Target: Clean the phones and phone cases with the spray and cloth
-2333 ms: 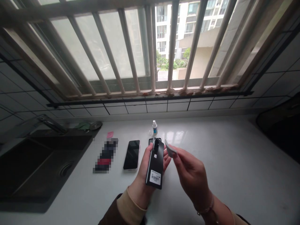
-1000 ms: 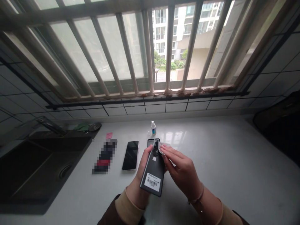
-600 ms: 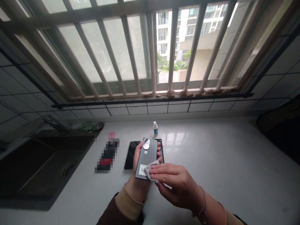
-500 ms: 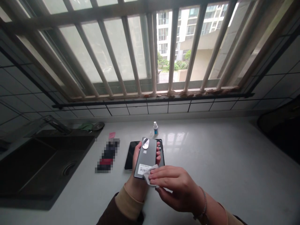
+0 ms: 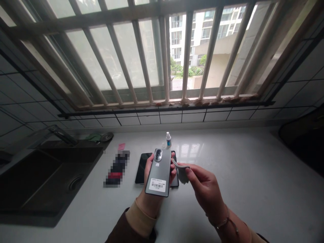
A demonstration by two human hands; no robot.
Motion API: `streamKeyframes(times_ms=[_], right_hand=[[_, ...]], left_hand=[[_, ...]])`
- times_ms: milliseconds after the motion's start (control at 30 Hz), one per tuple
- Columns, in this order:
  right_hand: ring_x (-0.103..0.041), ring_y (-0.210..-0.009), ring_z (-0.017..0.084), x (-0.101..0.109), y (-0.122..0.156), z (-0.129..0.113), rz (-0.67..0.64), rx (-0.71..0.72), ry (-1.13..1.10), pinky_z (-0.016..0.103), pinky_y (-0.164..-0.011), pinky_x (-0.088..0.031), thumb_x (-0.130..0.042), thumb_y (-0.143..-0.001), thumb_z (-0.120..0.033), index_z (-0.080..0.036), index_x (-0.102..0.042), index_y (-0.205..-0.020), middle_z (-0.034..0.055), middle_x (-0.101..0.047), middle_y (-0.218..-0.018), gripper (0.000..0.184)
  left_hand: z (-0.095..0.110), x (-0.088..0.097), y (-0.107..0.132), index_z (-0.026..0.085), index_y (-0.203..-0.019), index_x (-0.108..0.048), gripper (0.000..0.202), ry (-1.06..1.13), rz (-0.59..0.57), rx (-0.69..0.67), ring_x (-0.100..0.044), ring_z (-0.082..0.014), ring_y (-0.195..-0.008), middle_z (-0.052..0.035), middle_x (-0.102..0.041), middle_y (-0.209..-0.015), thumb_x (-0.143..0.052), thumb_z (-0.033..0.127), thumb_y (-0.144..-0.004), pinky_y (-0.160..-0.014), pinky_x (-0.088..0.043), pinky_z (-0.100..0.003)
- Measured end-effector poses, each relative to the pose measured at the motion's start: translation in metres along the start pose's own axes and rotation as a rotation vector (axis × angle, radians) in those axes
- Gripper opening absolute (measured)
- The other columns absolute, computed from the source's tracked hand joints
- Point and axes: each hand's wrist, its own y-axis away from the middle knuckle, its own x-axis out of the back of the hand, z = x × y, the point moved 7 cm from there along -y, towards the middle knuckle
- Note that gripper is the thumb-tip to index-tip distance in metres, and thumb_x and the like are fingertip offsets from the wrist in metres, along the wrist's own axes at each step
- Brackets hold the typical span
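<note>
L hand (image 5: pixel 150 204) is gripping a grey smartphone (image 5: pixel 159 172) back-up over the counter, fingers curled round its edges, barcode sticker (image 5: pixel 157 185) facing up. R hand (image 5: pixel 208 189) is half closed, pinching a small wipe (image 5: pixel 181 171) between thumb & fingers, just beside the phone's edge. Beneath, a black phone case (image 5: pixel 175 175) & a 2nd phone (image 5: pixel 142 168) are lying on the white counter (image 5: pixel 227 175); a small dropper bottle (image 5: pixel 168 139) is standing just beyond them, dark sink (image 5: pixel 50 179) to the left.

Right of the dark kitchen sink (image 5: pixel 64 157), a pixelated packet (image 5: pixel 116 168), a pink note (image 5: pixel 121 146) and a black-screened smartphone (image 5: pixel 141 168) lie on the white counter (image 5: pixel 227 175), with a small white-capped bottle (image 5: pixel 168 139) standing farthest right.
</note>
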Motion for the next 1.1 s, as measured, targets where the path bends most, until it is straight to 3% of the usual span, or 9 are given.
streamKeyframes(times_ms=[100, 267, 400, 567, 633, 733, 800, 933, 1100], right_hand=[[-0.077, -0.118, 0.028, -0.004, -0.002, 0.001, -0.009, 0.031, 0.082, 0.047, -0.107, -0.061, -0.067, -0.104, -0.034, -0.028, -0.084, -0.119, 0.0083, -0.082, -0.123, 0.023], [-0.079, -0.111, 0.026, -0.027, 0.005, -0.009, -0.217, 0.138, 0.044, 0.044, -0.103, -0.063, -0.067, -0.104, -0.026, -0.027, -0.084, -0.118, 0.0082, -0.084, -0.117, 0.023], [-0.081, -0.101, 0.024, -0.039, 0.01, -0.02, -0.39, 0.18, -0.055, 0.039, -0.094, -0.065, -0.067, -0.104, -0.026, -0.024, -0.085, -0.113, 0.0092, -0.085, -0.109, 0.021], [-0.081, -0.093, 0.022, -0.053, 0.017, -0.019, -0.677, 0.027, -0.153, 0.033, -0.086, -0.065, -0.068, -0.103, -0.038, -0.019, -0.086, -0.111, 0.0112, -0.085, -0.105, 0.028], [-0.08, -0.087, 0.021, -0.051, 0.016, -0.012, -0.68, -0.085, -0.215, 0.03, -0.078, -0.064, -0.07, -0.101, -0.043, -0.017, -0.086, -0.109, 0.0116, -0.085, -0.101, 0.032], [-0.075, -0.076, 0.017, -0.031, 0.003, 0.01, -0.435, -0.282, -0.29, 0.026, -0.069, -0.06, -0.072, -0.099, -0.048, -0.015, -0.086, -0.107, 0.0101, -0.083, -0.094, 0.036], [-0.075, -0.081, 0.018, -0.005, -0.011, 0.03, -0.165, -0.377, -0.321, 0.029, -0.074, -0.061, -0.074, -0.097, -0.051, -0.014, -0.084, -0.106, 0.0105, -0.083, -0.098, 0.039], [-0.074, -0.085, 0.021, 0.055, -0.03, 0.07, 0.389, -0.466, -0.324, 0.029, -0.075, -0.063, -0.09, -0.074, -0.054, -0.014, -0.082, -0.096, 0.0091, -0.082, -0.096, 0.047], [-0.073, -0.076, 0.018, 0.074, -0.053, 0.103, 0.487, -0.536, -0.298, 0.025, -0.063, -0.06, -0.09, -0.074, -0.043, -0.015, -0.078, -0.097, 0.0068, -0.08, -0.089, 0.039]], left_hand=[[-0.001, 0.005, 0.001, 0.013, -0.133, -0.068, 0.048, -0.017, 0.021, -0.005, -0.074, -0.0223, -0.075, -0.0124, -0.076, -0.095, -0.06, 0.046, -0.097, -0.072, -0.065, -0.035], [0.003, 0.006, -0.003, 0.009, -0.129, -0.069, 0.05, -0.029, -0.01, -0.117, -0.072, -0.0236, -0.073, -0.0124, -0.073, -0.088, -0.057, 0.046, -0.097, -0.07, -0.064, -0.038], [0.015, 0.008, -0.003, 0.009, -0.126, -0.07, 0.045, 0.026, 0.037, -0.175, -0.069, -0.0219, -0.074, -0.0129, -0.072, -0.09, -0.058, 0.04, -0.097, -0.069, -0.063, -0.035], [0.025, 0.011, 0.0, 0.009, -0.127, -0.07, 0.043, 0.036, 0.028, -0.218, -0.07, -0.0224, -0.081, -0.0159, -0.073, -0.098, -0.058, 0.037, -0.097, -0.076, -0.063, -0.035], [0.025, 0.012, -0.001, 0.009, -0.128, -0.07, 0.045, 0.021, 0.019, -0.213, -0.069, -0.0224, -0.081, -0.0167, -0.073, -0.1, -0.058, 0.039, -0.097, -0.075, -0.063, -0.036], [0.023, 0.013, -0.004, 0.007, -0.129, -0.07, 0.05, 0.01, 0.027, -0.181, -0.068, -0.0223, -0.077, -0.0161, -0.073, -0.096, -0.058, 0.043, -0.097, -0.07, -0.063, -0.036], [0.023, 0.014, -0.006, 0.006, -0.13, -0.069, 0.053, 0.017, 0.022, -0.17, -0.068, -0.0226, -0.077, -0.016, -0.073, -0.094, -0.058, 0.045, -0.097, -0.069, -0.062, -0.036], [0.025, 0.016, -0.007, 0.006, -0.134, -0.066, 0.054, 0.016, 0.013, -0.182, -0.069, -0.023, -0.08, -0.0178, -0.072, -0.101, -0.057, 0.044, -0.098, -0.071, -0.062, -0.037], [0.022, 0.018, -0.006, 0.007, -0.132, -0.067, 0.053, -0.012, 0.03, -0.177, -0.069, -0.023, -0.079, -0.0172, -0.072, -0.102, -0.059, 0.046, -0.097, -0.069, -0.062, -0.036]])
